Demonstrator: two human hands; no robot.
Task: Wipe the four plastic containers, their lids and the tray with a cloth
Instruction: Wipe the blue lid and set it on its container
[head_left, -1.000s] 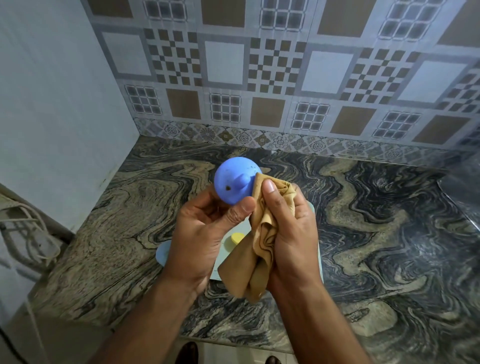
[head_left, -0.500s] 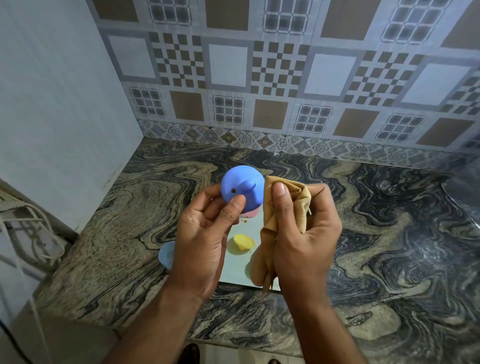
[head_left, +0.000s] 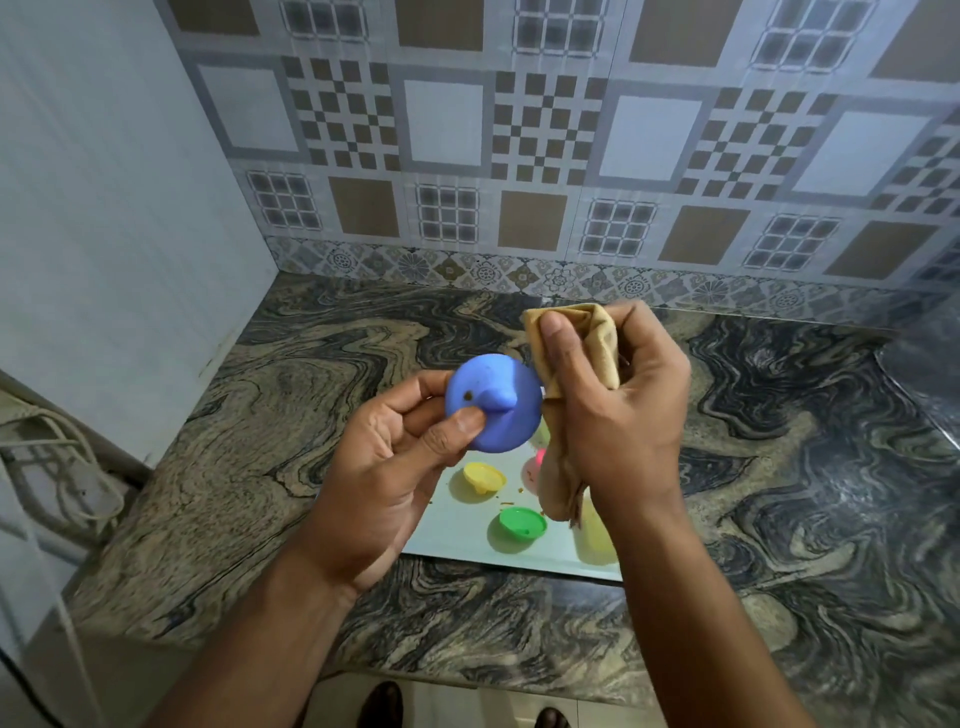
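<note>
Left hand (head_left: 384, 467) pinching blue lid (head_left: 493, 402), held above tray (head_left: 467, 535). Right hand (head_left: 618, 415) clutching bunched cloth (head_left: 597, 343), just right of lid. Hands close, apart. On tray below: yellow lid (head_left: 483, 477), green lid (head_left: 522, 524), crumbs. Marbled counter (head_left: 779, 467) underneath.

The blue lid (head_left: 493, 402), round with a knob and a small brown spot, is held up in the air beside the bunched tan cloth (head_left: 576, 374). Below, the pale tray (head_left: 457, 530) lies flat on the counter with crumbs. On it sit a yellow lid (head_left: 484, 477), a green lid (head_left: 522, 524) and a partly hidden pink piece (head_left: 534, 470).
</note>
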